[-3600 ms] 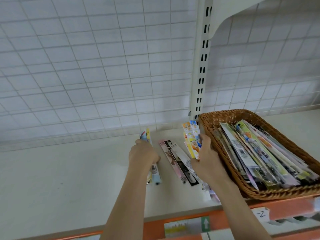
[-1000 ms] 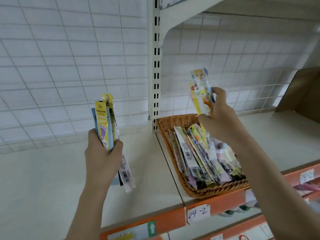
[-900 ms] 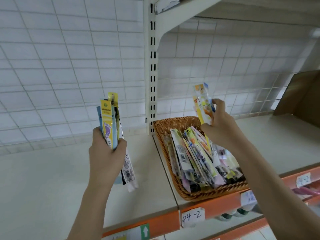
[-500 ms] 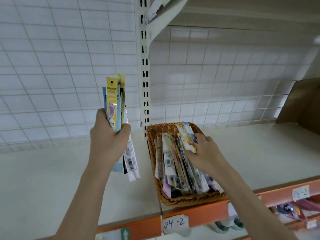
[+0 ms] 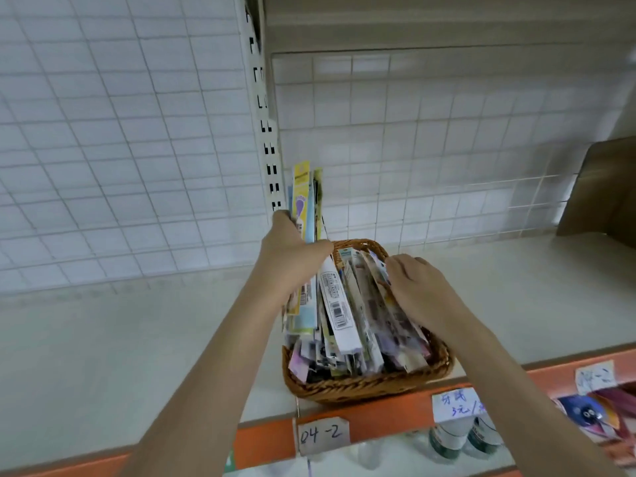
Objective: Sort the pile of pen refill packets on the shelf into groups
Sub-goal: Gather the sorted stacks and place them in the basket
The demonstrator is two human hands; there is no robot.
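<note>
**Head cam: both hands at the basket, left one holding a bunch of packets**

Biggest thing in the shot is the white wire grid wall (image 5: 120,139) at the back, with a slotted white upright post (image 5: 265,132) running down the middle of it. Below that is the pale shelf (image 5: 103,339), which has an orange front edge (image 5: 378,421) carrying a handwritten label (image 5: 321,435) that reads "04-2" and a second paper tag (image 5: 454,402) further right. A brown cardboard piece (image 5: 605,187) leans in the far right corner.

Sitting on the shelf right at the front edge is a brown wicker basket (image 5: 361,387), stuffed with long thin pen refill packets (image 5: 347,325) lying lengthwise, barcodes showing on a couple of them.

The left hand (image 5: 292,249) is up over the basket's back left corner, fingers and thumb wrapped round a held bunch of packets (image 5: 303,201) standing upright. A yellow one with a purple footprint is at the front, and the bottom ends hang down below the fist over the basket's left side.

The right hand (image 5: 416,284) is down in the basket on the right side, fingers curled onto the packets there. It's a bit blurry, so I can't tell if it's actually pinching one or just resting on top.
</note>
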